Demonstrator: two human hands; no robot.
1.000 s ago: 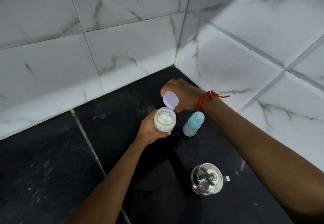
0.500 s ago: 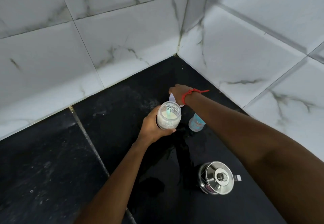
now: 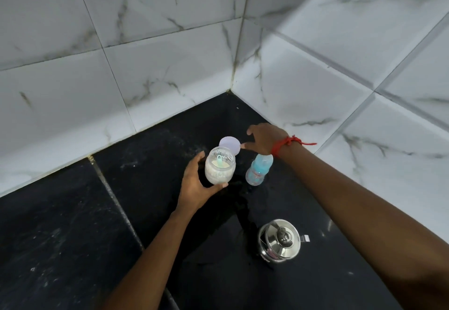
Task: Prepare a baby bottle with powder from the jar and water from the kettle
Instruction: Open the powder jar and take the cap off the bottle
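Near the corner of the desk [image 3: 121, 237], the left hand [image 3: 194, 186] has its fingers curled round the open jar [image 3: 220, 171] of powder with a green scoop [image 3: 219, 160] inside. The right hand [image 3: 262, 139] has loose, spread fingers that hold nothing, just beside the lid [image 3: 229, 142] lying flat. The baby bottle [image 3: 256, 172] stands right under the right wrist with its blue cap on, so pulling that arm back could knock it over, and if the 1 hand on the jar tips it, powder could spill; the kettle [image 3: 279, 239] sits close to the arm too.
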